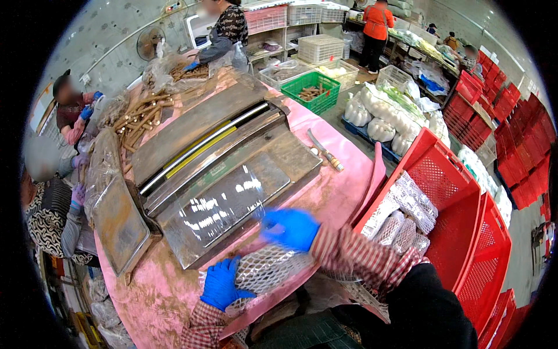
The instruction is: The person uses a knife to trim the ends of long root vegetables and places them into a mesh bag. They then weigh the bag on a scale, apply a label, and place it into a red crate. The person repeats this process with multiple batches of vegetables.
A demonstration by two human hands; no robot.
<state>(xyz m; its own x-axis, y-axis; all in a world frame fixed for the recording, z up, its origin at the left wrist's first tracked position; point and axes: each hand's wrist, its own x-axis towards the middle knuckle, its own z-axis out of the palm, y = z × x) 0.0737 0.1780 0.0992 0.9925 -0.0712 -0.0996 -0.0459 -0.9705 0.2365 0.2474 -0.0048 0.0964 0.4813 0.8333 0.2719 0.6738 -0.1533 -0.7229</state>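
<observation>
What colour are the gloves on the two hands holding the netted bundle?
Bright blue on both left hand and right hand, clearest in the head view.

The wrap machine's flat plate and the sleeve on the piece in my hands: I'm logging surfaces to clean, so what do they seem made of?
Plate: apparently bare stainless steel; it mirrors the lights sharply. Sleeve: probably soft white foam netting, shown by its open diamond mesh, held by both blue-gloved hands, left hand and right hand.

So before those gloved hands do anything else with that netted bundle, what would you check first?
1. Left hand grips the netted bundle: ok.
2. Right hand rests on its far end: ok.
3. Bundle lies on the pink table, near its edge: ok.
4. Sealing machine plate has nothing on it: ok.
5. Knife lies apart from both hands: ok.
6. Red crate has room left: ok.
</observation>
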